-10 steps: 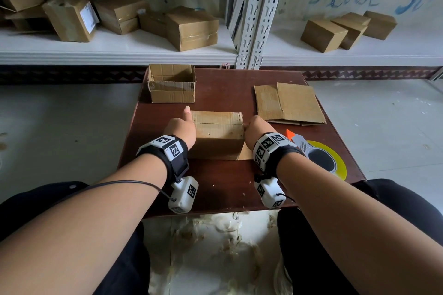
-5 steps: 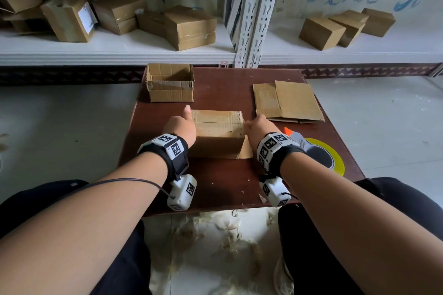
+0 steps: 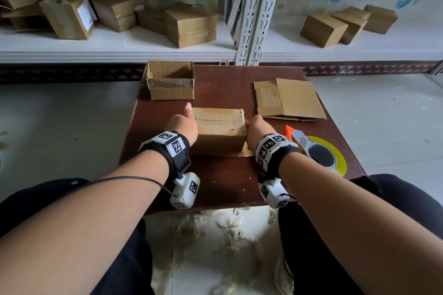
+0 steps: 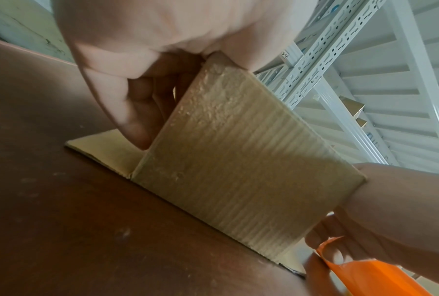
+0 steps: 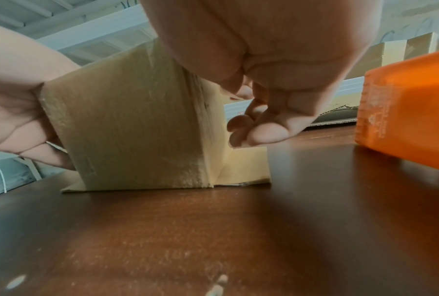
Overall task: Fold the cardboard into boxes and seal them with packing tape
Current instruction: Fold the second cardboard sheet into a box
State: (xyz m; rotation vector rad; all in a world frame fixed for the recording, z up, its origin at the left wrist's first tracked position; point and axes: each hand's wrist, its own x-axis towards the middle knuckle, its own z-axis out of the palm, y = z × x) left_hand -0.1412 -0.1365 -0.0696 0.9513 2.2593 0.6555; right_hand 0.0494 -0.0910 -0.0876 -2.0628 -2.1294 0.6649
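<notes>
Head view: a folded cardboard box (image 3: 219, 132) stands at the centre of the frame on a dark brown table (image 3: 227, 182), with a flap lying flat on the table at each lower end. The left hand (image 3: 183, 124) grasps the box's left end, thumb extended along the top left edge; in the left wrist view its fingers (image 4: 147, 104) curl against that end panel. The right hand (image 3: 256, 128) sits at the box's right end. In the right wrist view its fingers (image 5: 253, 124) are loosely curled just beside the right panel, above the flat flap; whether they touch the panel cannot be told.

An open-topped box (image 3: 170, 82) stands above and left of centre. Flattened cardboard (image 3: 288, 98) lies in the upper right part of the table. A tape dispenser (image 3: 316, 151) with an orange part and yellow tape lies right of the right wrist. Closed boxes (image 3: 189, 24) occupy the white shelf (image 3: 119, 52) along the top of the frame.
</notes>
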